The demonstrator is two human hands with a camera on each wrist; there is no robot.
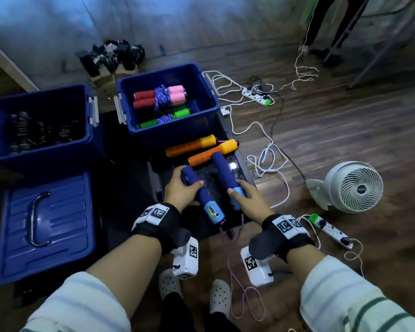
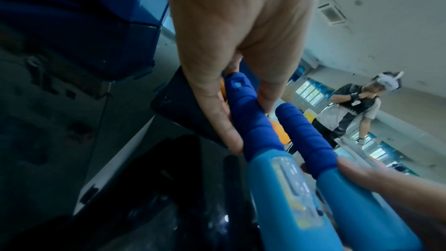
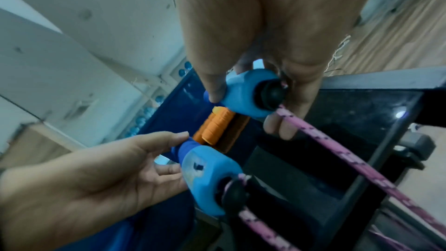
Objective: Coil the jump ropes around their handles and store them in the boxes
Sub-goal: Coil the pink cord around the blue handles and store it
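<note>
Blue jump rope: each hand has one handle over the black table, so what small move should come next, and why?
Probably bring the two handles together side by side. The left hand grips one blue handle, the right hand the other blue handle; they lie apart, and the pink rope hangs uncoiled toward the floor.

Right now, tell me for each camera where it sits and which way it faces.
Head: on the head, facing forward and down at the black table, the two blue handles and the blue boxes; both forearms and feet show.
Left wrist: on the left wrist, looking along the left hand gripping the counter handle.
Right wrist: on the right wrist, looking along the right hand holding the other handle and pink rope.
Shared: both wrist views show both handles and the opposite hand.
</note>
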